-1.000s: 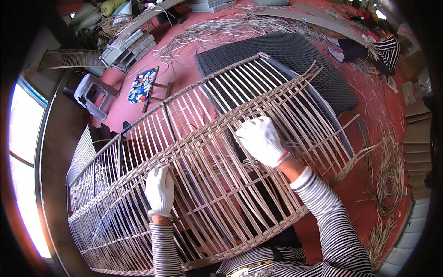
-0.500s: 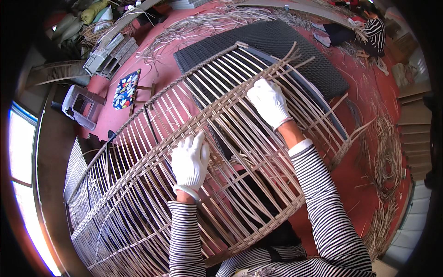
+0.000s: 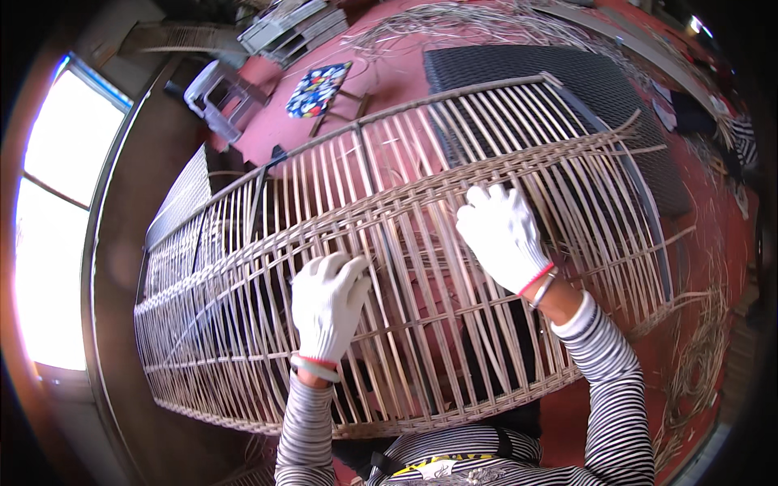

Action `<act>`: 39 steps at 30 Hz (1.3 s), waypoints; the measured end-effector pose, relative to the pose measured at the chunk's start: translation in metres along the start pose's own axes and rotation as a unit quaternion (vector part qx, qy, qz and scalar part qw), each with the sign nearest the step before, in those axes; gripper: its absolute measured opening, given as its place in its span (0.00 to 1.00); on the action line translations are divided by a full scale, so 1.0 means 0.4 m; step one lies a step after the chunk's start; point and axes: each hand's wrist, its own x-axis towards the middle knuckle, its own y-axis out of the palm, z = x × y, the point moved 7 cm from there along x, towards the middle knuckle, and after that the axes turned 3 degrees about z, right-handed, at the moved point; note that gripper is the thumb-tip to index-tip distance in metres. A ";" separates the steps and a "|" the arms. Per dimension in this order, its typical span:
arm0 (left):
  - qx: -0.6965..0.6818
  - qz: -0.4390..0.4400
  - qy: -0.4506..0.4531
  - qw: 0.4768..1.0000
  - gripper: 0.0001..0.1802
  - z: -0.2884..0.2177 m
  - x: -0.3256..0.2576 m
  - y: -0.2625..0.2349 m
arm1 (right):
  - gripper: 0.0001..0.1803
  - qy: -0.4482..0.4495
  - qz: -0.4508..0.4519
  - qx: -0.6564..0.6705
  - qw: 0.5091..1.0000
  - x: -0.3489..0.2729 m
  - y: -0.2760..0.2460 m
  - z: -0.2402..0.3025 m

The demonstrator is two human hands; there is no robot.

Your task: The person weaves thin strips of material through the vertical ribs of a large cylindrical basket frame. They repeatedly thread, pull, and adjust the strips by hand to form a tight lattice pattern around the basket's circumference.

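- Here's the big woven frame, slanting right across the middle of the scene, close in front of the person and above the red floor.
- Left hand, white-gloved: fingers apart and loosely bent, over the strands on the near side of the braided band; no strand shows clamped in it.
- Right hand, gloved too: fingers curled at the strands just near of that band; whether they pinch one, I cannot tell.
- Handling, as I judge it: light for its breadth, awkward through sheer size, the long strands springy and easily pushed aside.
- The near rim and far rim look stiffest, so take hold there, or at the braided band; a lone strand could bend or slip.
- Those gloves ought to help on smooth strands, and loose ends poking out at the right look ready to snag.
- Writing? Yellow marks show at the person's waist, too small to make out; the patterned stool on the far side carries bright colours, no legible lettering.
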 end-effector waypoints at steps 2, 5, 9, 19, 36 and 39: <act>-0.128 0.115 -0.183 0.968 0.11 0.101 -0.014 0.101 | 0.11 0.059 -0.039 -0.038 0.997 0.026 0.027 -0.006; -0.072 -0.005 -0.074 0.995 0.14 0.096 0.022 0.128 | 0.10 0.086 -0.043 -0.005 0.995 0.012 0.050 -0.015; -0.138 -0.035 -0.062 0.988 0.21 0.096 0.011 0.092 | 0.09 0.098 0.054 -0.039 0.993 0.004 0.036 -0.009; 0.013 -0.010 -0.288 0.958 0.05 0.554 -0.422 -0.221 | 0.07 -0.187 -0.077 0.198 0.959 0.249 -0.055 0.549; -0.041 -0.191 -0.230 0.953 0.09 0.772 -0.550 -0.321 | 0.09 -0.102 0.054 0.156 0.981 0.334 -0.008 0.772; 0.019 -0.005 -0.261 0.965 0.07 0.835 -0.613 -0.310 | 0.04 -0.125 -0.043 0.118 0.984 0.338 -0.051 0.805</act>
